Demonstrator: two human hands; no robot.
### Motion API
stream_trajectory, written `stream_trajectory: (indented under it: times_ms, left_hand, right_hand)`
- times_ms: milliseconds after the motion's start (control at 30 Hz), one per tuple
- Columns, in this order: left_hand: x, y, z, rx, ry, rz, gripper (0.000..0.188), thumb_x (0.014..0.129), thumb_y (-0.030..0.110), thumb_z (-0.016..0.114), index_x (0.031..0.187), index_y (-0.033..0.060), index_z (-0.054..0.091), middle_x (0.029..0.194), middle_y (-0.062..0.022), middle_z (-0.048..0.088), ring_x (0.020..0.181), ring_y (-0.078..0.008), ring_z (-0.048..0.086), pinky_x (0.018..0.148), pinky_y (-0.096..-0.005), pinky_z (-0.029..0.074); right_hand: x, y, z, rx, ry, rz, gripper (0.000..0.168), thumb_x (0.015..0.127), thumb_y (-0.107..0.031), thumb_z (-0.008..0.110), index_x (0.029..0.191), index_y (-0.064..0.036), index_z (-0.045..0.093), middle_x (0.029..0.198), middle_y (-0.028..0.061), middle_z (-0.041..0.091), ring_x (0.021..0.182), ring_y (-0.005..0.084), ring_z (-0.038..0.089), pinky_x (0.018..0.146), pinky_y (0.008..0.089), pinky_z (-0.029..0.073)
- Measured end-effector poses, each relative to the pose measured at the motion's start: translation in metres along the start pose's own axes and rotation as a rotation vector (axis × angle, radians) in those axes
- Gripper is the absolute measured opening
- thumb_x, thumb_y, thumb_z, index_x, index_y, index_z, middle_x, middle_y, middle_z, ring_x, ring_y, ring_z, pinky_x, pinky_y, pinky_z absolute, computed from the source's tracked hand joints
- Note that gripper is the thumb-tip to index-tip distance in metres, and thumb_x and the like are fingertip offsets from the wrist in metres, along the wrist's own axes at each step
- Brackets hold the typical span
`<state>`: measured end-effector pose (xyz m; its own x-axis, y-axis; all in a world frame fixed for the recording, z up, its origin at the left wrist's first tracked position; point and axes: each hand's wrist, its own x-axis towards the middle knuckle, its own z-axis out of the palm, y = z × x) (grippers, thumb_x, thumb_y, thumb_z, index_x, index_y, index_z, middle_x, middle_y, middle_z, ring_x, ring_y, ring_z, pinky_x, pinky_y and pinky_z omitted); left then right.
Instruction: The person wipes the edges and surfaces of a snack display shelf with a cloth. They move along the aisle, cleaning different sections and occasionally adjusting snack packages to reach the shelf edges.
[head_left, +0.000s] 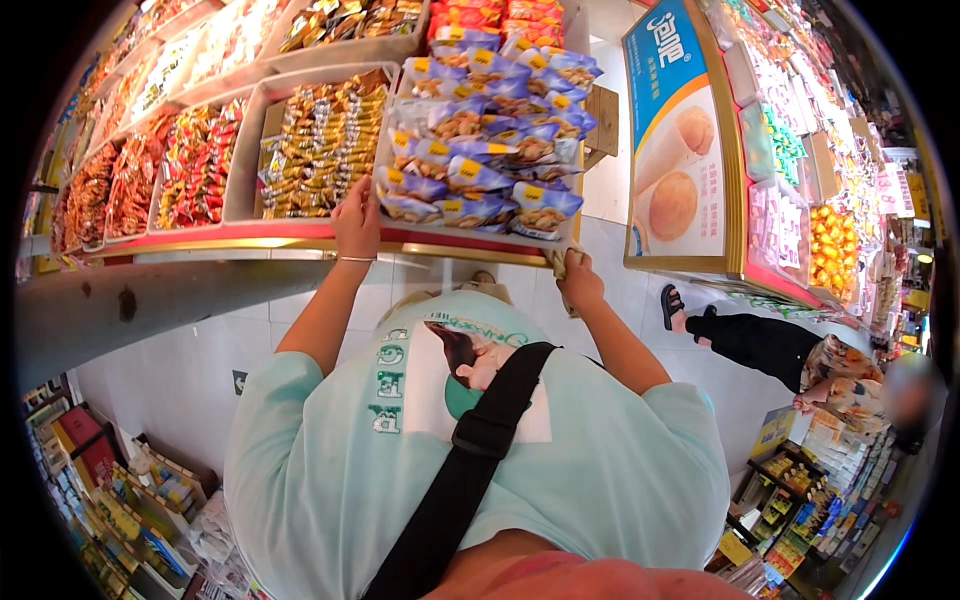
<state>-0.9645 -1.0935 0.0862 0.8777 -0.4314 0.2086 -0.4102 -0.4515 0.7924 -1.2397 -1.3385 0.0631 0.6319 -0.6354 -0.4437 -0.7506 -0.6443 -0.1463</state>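
Observation:
My left hand (357, 222) is at the front of a snack display, its fingers at the seam between two plastic bins. To its left is a bin (251, 142) of gold-wrapped snacks (322, 142). To its right, a bin (555, 241) is heaped with purple-blue snack bags (480, 142) that have yellow corners. Whether the fingers grip a rim or only rest there is unclear. My right hand (582, 283) holds a beige cloth (556, 264) against the front right corner of the display, below the purple-blue bags.
A red and gold ledge (202, 244) edges the display. At right stands another counter with a blue advertising panel (675, 142) and candy bins. A person in black trousers (750, 346) stands beyond. A grey pillar (150, 307) is on my left; stocked shelves (120, 495) are behind me.

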Motion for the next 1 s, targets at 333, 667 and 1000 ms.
stream_trajectory:
  times_ms: [333, 667, 1000]
  left_hand:
    - [-0.092, -0.048, -0.024, -0.33, -0.457, -0.256, 0.033, 0.074, 0.011, 0.054, 0.106, 0.0009, 0.05, 0.104, -0.0152, 0.052, 0.098, -0.0257, 0.049, 0.088, -0.0314, 0.035]
    - [-0.107, -0.059, -0.018, -0.871, -0.373, -0.309, 0.077, 0.061, 0.002, 0.056, 0.129, 0.0027, 0.02, 0.122, -0.0142, 0.034, 0.112, -0.0229, 0.036, 0.092, -0.0288, 0.032]
    - [-0.097, -0.11, -0.049, -1.019, -0.178, -0.856, 0.05, 0.068, 0.003, 0.04, 0.117, 0.0081, 0.04, 0.09, -0.0068, 0.052, 0.071, -0.0131, 0.052, 0.058, -0.0238, 0.045]
  right_hand:
    - [-0.024, -0.133, 0.04, -0.016, -0.063, -0.159, 0.037, 0.072, -0.018, 0.05, 0.106, -0.009, 0.039, 0.107, 0.027, 0.039, 0.078, 0.0368, 0.056, 0.066, 0.0427, 0.047]
    - [-0.021, -0.266, 0.014, 1.16, -0.874, -0.334, 0.068, 0.076, -0.023, 0.058, 0.129, -0.008, 0.018, 0.121, 0.0081, 0.037, 0.11, 0.0185, 0.037, 0.089, 0.0299, 0.034]
    - [0.001, -0.219, 0.04, 0.41, -0.558, -0.642, 0.071, 0.074, -0.037, 0.055, 0.127, 0.0, 0.025, 0.127, 0.0187, 0.033, 0.116, 0.0281, 0.035, 0.096, 0.0322, 0.028]
